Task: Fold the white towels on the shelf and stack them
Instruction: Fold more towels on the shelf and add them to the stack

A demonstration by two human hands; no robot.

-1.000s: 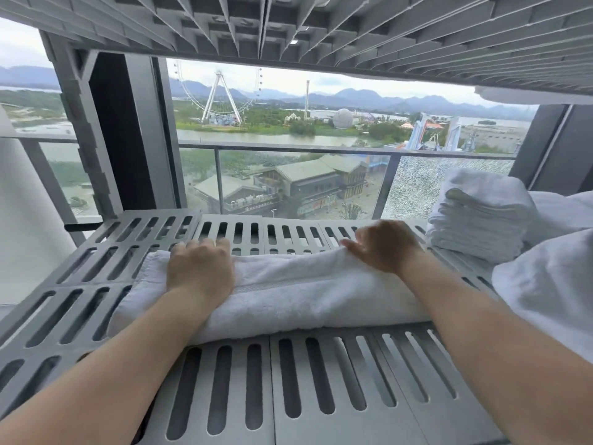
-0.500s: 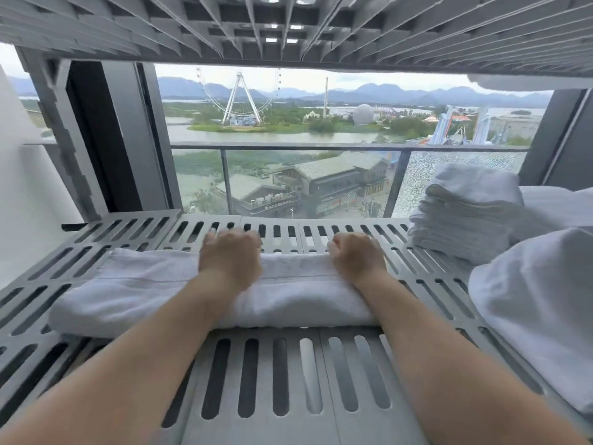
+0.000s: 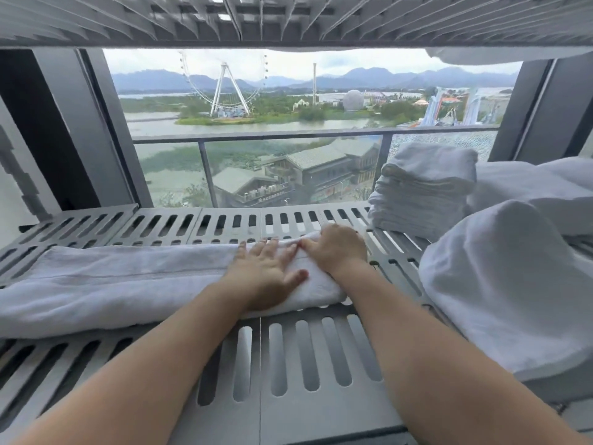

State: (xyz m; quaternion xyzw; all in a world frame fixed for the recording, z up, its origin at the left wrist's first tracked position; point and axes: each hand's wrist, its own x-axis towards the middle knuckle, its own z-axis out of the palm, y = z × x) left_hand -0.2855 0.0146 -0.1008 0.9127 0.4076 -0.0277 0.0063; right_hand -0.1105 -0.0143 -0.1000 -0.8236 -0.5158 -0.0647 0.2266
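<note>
Towel point(image 3: 128, 284): lies as a long folded band across the shelf point(image 3: 305, 358), parallel to the front edge. It runs from the left edge to just right of centre.
Left hand point(image 3: 266, 274): rests flat on the band near its right end, fingers straight and spread, pressing down.
Right hand point(image 3: 337, 252): sits at the band's right end, on the rear side. The fingers are curled and appear to pinch the fabric. The fingertips are hidden.
Stack point(image 3: 423, 187): folded towels near the rear right corner, apart from the band.
Pile point(image 3: 500, 284): unfolded towels along the right edge.
Step in hand: probably the start of a crosswise fold, with the right end to be carried over leftward.
Handling: thick terry, soft and limp, probably light. It is not fragile and has no stiffness, so any unsupported part sags.
Grip points: pinch both corners of the right end through all layers. Pin the intended fold line with a flat palm.
Risk: the layers may slide apart if only the top layer is pinched.
</note>
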